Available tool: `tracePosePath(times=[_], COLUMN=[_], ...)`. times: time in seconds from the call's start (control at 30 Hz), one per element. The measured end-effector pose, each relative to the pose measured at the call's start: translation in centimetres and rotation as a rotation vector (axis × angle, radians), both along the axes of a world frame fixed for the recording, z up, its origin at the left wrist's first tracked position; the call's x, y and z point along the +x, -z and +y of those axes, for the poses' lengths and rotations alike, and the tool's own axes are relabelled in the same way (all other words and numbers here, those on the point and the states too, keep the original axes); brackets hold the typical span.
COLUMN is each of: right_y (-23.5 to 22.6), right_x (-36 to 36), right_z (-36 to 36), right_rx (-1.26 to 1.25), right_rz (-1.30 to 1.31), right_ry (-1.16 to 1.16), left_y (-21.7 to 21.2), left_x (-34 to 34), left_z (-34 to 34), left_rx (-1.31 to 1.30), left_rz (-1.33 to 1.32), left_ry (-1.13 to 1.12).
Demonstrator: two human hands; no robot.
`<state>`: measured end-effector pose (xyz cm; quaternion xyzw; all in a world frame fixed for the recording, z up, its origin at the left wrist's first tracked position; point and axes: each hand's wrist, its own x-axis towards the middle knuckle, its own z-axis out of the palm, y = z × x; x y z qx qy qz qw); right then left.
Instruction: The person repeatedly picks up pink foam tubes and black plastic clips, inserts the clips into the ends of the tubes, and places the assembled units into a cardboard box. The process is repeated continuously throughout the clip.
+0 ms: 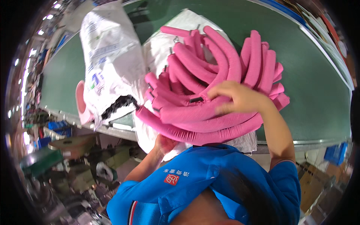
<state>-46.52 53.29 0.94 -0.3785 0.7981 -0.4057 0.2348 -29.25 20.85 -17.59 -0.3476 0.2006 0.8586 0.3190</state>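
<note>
A heap of curved pink fabric-covered tubes [225, 125] with black end pieces lies at the near side of the green table. My right hand [240, 96] reaches over the heap, its curled, slightly blurred fingers on one of the upper tubes beside a black end piece [196, 99]. Below the nearest tube, at the table's edge, is my left hand [165, 144]; the tube hides most of its fingers. Under the heap spreads a white plastic sheet or sack [155, 48].
To the left stands a white printed sack [108, 60], its mouth showing small black pieces [120, 107]. A pink curved piece [81, 101] lies beside it on the green table [315, 101]. Blue bins [335, 153] and cardboard boxes [307, 183] are on the floor at right.
</note>
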Motion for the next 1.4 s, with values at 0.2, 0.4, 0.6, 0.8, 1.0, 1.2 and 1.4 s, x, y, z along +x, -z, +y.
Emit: tracePosePath(times=[0.2,0.4,0.6,0.8,1.0,1.2,1.4], right_y=[2.7,-2.3,-0.8,2.4,6.3,8.6,15.6], right_x=[4.1,8.8,21.5,30.2,32.2,33.1,29.6], right_z=[-0.7,-2.4,-8.9,-15.4,-21.6,-32.4,-42.8], right_rx=[0.280,-0.173,-0.512,-0.677,-0.497,-0.418,-0.379], right_rz=[0.616,0.904,1.211,0.802,0.567,0.462,0.336], right_ry=[0.148,0.318,-0.127,-0.456,-0.642,-0.693,-0.483], left_y=[-4.8,-9.3,-18.0,-20.1,-19.3,-17.3,-15.1], left_x=[3.7,11.7,16.6,27.3,36.0,39.8,41.3], left_z=[5.0,9.2,11.3,6.7,3.7,-3.6,-13.0], left_rx=[-0.358,-0.622,-1.411,-1.962,-1.576,-1.521,-1.557], left_rz=[0.014,0.438,1.457,1.206,0.391,0.135,0.159], left_ry=[-0.397,-0.315,-0.201,-0.481,-0.649,-0.562,-0.473])
